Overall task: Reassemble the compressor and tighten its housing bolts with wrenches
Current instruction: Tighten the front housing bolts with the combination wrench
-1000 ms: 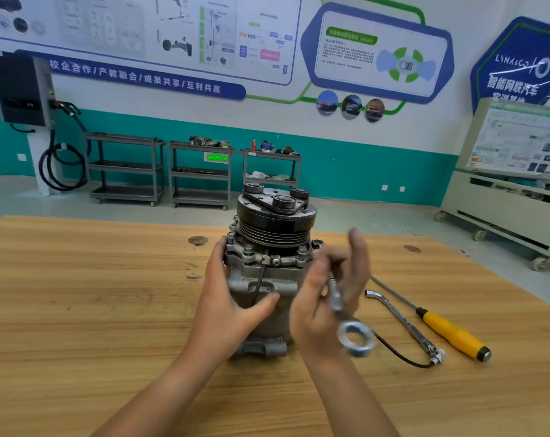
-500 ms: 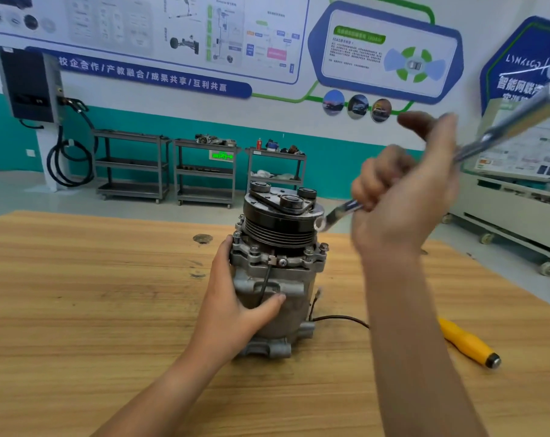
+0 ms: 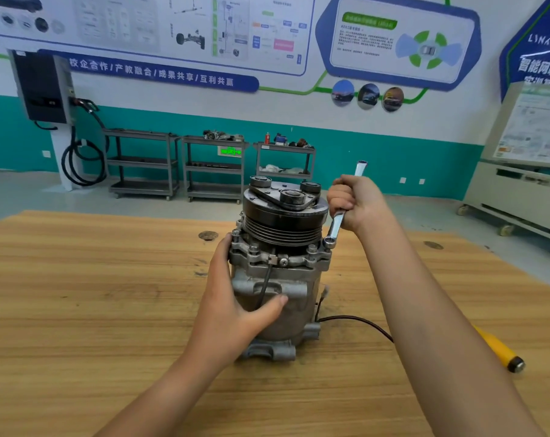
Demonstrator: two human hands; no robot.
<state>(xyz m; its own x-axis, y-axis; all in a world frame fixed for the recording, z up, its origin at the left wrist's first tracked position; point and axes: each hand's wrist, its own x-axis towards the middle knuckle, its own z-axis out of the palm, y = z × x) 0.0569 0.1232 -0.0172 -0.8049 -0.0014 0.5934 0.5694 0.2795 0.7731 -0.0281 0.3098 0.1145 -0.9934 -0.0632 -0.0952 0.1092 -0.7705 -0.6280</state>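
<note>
Gripping wrench (image 3: 337, 223) mid-shaft, right hand (image 3: 357, 203) above ring end (image 3: 328, 243).

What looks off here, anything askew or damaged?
No damage or spill shows. The wrench in the right hand stands steeply tilted at the compressor, so its ring end may not be seated square; a loose wire trails across the table.
</note>
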